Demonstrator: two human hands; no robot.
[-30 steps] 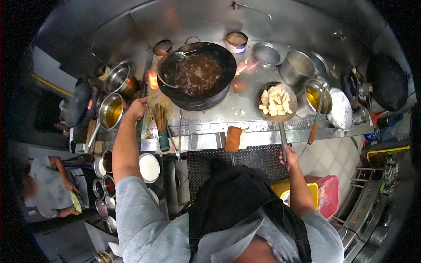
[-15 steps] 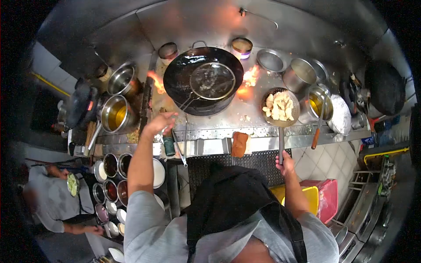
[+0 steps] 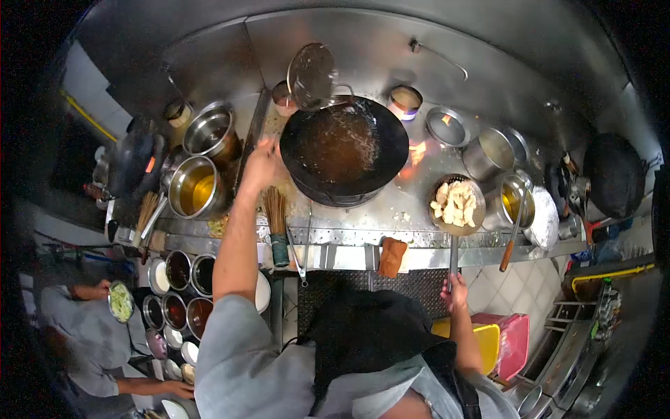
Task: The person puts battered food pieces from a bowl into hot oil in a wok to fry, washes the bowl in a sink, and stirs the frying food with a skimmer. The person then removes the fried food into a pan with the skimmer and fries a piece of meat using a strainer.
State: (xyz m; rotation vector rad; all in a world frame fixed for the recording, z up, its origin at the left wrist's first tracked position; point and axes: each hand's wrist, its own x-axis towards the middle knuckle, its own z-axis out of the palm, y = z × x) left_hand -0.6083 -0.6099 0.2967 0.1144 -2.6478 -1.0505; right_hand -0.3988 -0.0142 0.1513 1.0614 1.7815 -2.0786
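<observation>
My left hand (image 3: 261, 165) is closed beside the wok's left rim, smeared by motion. A round strainer (image 3: 311, 75) tilts up over the wok's back left edge; its handle, toward my left hand, is hard to make out. The black wok (image 3: 296, 157) holds brownish, bubbling liquid. To the right, my right hand (image 3: 455, 290) grips the long handle of a perforated skimmer (image 3: 467, 228). Pale chunks of food (image 3: 457, 202) fill the skimmer, level above the stove's front.
Flames (image 3: 417, 152) show right of the wok. A bamboo brush (image 3: 277, 223), tongs (image 3: 301, 255) and a brown cloth (image 3: 393, 255) lie along the front edge. Oil pots (image 3: 193, 185) stand at left. At lower left, a co-worker (image 3: 87, 335) holds a bowl (image 3: 121, 302).
The strainer has risen from inside the wok to its back left edge, tilted up. My left hand moved up and forward. The wok's liquid now looks brown. My right hand keeps the skimmer.
</observation>
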